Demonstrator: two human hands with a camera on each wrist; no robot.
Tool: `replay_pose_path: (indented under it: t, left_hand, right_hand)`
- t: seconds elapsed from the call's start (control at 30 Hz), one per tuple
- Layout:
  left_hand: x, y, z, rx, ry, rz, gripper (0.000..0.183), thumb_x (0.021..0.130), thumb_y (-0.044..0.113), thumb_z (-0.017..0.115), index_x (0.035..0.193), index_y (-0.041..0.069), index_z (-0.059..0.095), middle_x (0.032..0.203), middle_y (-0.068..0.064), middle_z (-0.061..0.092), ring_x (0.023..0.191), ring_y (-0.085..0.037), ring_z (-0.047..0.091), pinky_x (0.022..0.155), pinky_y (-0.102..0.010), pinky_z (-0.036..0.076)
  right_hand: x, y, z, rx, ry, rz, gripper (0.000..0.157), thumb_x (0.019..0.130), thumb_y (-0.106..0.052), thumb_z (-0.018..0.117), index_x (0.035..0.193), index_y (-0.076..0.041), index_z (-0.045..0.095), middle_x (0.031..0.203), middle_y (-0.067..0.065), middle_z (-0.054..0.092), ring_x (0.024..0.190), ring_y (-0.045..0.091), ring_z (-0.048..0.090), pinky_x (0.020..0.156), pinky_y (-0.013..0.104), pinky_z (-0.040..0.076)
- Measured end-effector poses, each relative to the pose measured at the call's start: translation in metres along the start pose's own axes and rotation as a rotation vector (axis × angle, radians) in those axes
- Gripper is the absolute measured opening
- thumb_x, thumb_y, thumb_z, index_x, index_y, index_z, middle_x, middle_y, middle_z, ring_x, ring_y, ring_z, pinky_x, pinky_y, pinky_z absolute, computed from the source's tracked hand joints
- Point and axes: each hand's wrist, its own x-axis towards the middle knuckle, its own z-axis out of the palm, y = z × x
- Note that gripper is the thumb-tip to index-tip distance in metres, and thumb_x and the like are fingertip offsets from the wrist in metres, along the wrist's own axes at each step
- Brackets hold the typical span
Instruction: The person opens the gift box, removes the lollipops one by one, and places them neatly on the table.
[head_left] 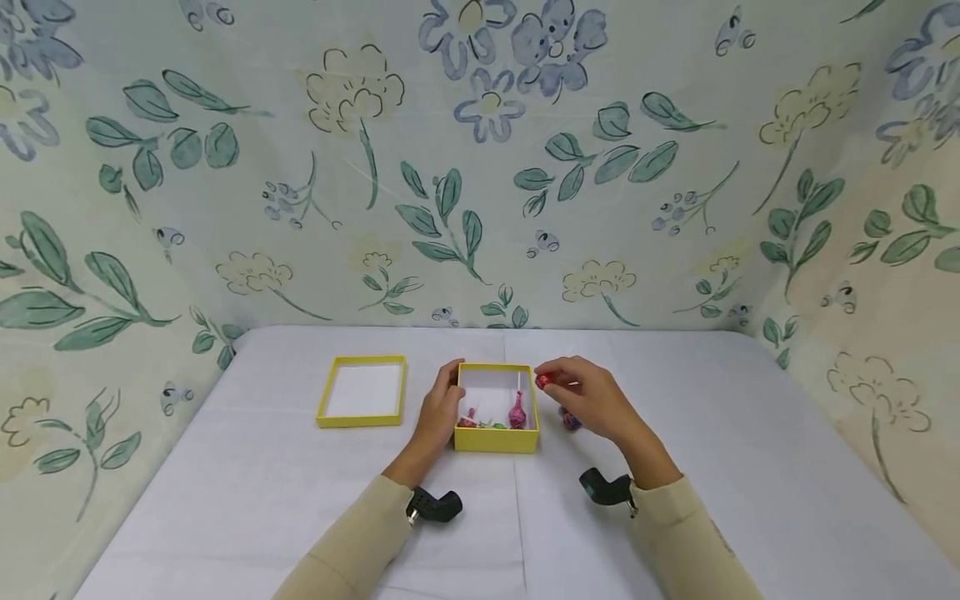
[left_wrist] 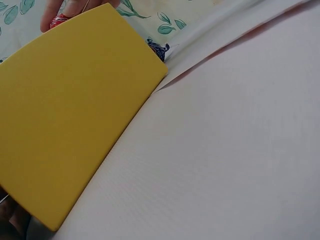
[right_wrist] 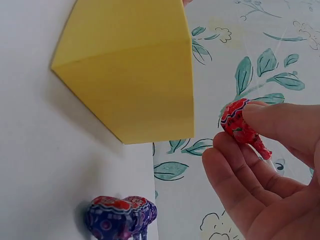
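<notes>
A yellow box (head_left: 495,442) with a white inside stands uncovered on the table. My left hand (head_left: 437,421) grips its left wall, thumb at the rim. Inside, a pink lollipop (head_left: 517,415) leans with its white stick pointing up, beside other small wrapped candies (head_left: 468,421) along the near side. My right hand (head_left: 592,396) pinches a red-wrapped lollipop (right_wrist: 235,120) between thumb and fingers, just outside the box's right rim. Below that hand, blue and red wrapped lollipops (right_wrist: 117,217) lie on the table, partly hidden by it in the head view.
A shallow yellow-rimmed lid (head_left: 362,420), white inside, lies left of the box. White cloth (head_left: 300,517) covers the table, with a crease running toward me. Flower-patterned cloth (head_left: 480,200) hangs behind and at both sides.
</notes>
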Motion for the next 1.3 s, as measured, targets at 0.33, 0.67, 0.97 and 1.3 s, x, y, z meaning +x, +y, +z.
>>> replay_pose_path:
  t: [0.33, 0.67, 0.97, 1.3]
  left_hand:
    - [-0.001, -0.001, 0.000, -0.011, -0.009, -0.003, 0.050, 0.096, 0.013, 0.035, 0.146, 0.016, 0.036, 0.152, -0.003, 0.037, 0.139, -0.018, 0.033, 0.114, -0.042, 0.026]
    - [-0.001, -0.003, 0.000, -0.027, -0.019, 0.022, 0.051, 0.096, 0.013, 0.035, 0.146, 0.012, 0.036, 0.151, -0.006, 0.038, 0.138, -0.022, 0.034, 0.114, -0.045, 0.026]
    - [0.001, -0.004, -0.001, -0.035, -0.026, 0.039, 0.051, 0.097, 0.010, 0.035, 0.148, 0.009, 0.033, 0.151, -0.014, 0.036, 0.139, -0.029, 0.033, 0.114, -0.048, 0.024]
    - [0.002, -0.006, -0.001, -0.023, -0.010, 0.042, 0.050, 0.096, 0.011, 0.035, 0.146, 0.012, 0.037, 0.148, -0.007, 0.042, 0.135, -0.024, 0.038, 0.113, -0.045, 0.027]
  right_hand:
    - [-0.014, 0.013, -0.002, 0.079, 0.007, 0.111, 0.028, 0.089, -0.014, 0.068, 0.117, -0.016, 0.068, 0.113, 0.005, 0.065, 0.099, 0.023, 0.064, 0.076, 0.033, 0.057]
    - [-0.033, 0.025, 0.001, 0.120, 0.048, 0.182, 0.029, 0.087, -0.018, 0.071, 0.115, -0.013, 0.069, 0.103, 0.000, 0.069, 0.090, 0.018, 0.064, 0.075, 0.027, 0.056]
    - [-0.048, 0.029, -0.001, 0.187, 0.076, 0.355, 0.030, 0.086, -0.022, 0.072, 0.114, -0.012, 0.068, 0.110, 0.006, 0.068, 0.094, 0.020, 0.064, 0.077, 0.028, 0.056]
    - [-0.059, 0.039, 0.001, 0.213, 0.078, 0.539, 0.035, 0.083, -0.031, 0.075, 0.109, -0.009, 0.069, 0.096, 0.007, 0.072, 0.075, 0.018, 0.064, 0.063, 0.029, 0.053]
